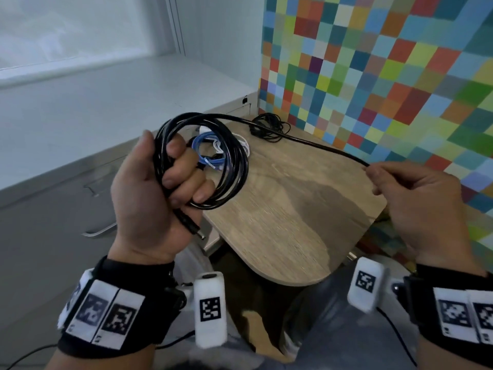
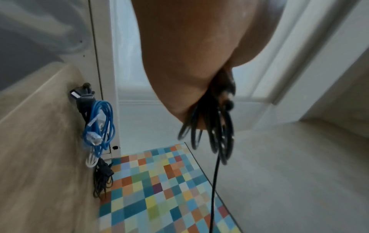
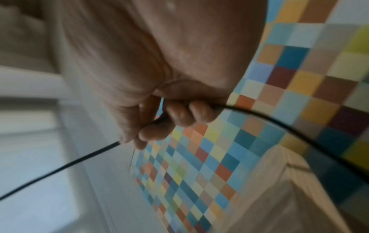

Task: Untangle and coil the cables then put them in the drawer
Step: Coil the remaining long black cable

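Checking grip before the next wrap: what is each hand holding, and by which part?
Both hold the black cable. The left hand grips its coiled loops; the right hand pinches the straight free run.

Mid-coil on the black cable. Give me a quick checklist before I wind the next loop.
1. Left hand grips the black cable coil: ok.
2. Right hand pinches the free run: ok.
3. Run between the hands free of knots: ok.
4. Run clear of the thin black cable bundle on the wooden table: cannot tell.
5. Blue cable untouched on the table: ok.
6. Drawer open: cannot tell.
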The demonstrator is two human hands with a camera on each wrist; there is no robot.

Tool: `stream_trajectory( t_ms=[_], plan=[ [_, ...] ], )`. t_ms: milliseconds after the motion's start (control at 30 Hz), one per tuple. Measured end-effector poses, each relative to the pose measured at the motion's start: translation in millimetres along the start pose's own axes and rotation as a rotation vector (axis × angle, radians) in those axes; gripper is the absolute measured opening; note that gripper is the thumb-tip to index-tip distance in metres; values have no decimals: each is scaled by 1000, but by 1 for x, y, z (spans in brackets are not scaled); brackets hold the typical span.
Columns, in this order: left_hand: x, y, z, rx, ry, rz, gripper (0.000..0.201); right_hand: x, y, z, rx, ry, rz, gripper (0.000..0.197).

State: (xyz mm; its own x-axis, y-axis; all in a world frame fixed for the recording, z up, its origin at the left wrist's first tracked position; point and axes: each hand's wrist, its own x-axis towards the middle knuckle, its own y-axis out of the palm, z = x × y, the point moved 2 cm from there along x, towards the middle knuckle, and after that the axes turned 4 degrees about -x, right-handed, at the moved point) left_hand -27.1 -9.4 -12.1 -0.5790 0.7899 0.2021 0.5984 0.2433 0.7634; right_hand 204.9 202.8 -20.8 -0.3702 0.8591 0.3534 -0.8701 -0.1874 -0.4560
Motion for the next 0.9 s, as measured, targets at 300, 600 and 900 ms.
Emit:
stream_trajectory(
  t_ms=[300,600,900],
  plan=[
    [-7,17,29,1215,370,47,20,-45,64,68,-446,-268,521,16],
    [-11,23,44,1392,136,183,21,-50,57,84,-115,-376,359,9],
    [-11,12,30,838,-370,309,40,-24,2,75,-25,-273,396,14]
  ],
)
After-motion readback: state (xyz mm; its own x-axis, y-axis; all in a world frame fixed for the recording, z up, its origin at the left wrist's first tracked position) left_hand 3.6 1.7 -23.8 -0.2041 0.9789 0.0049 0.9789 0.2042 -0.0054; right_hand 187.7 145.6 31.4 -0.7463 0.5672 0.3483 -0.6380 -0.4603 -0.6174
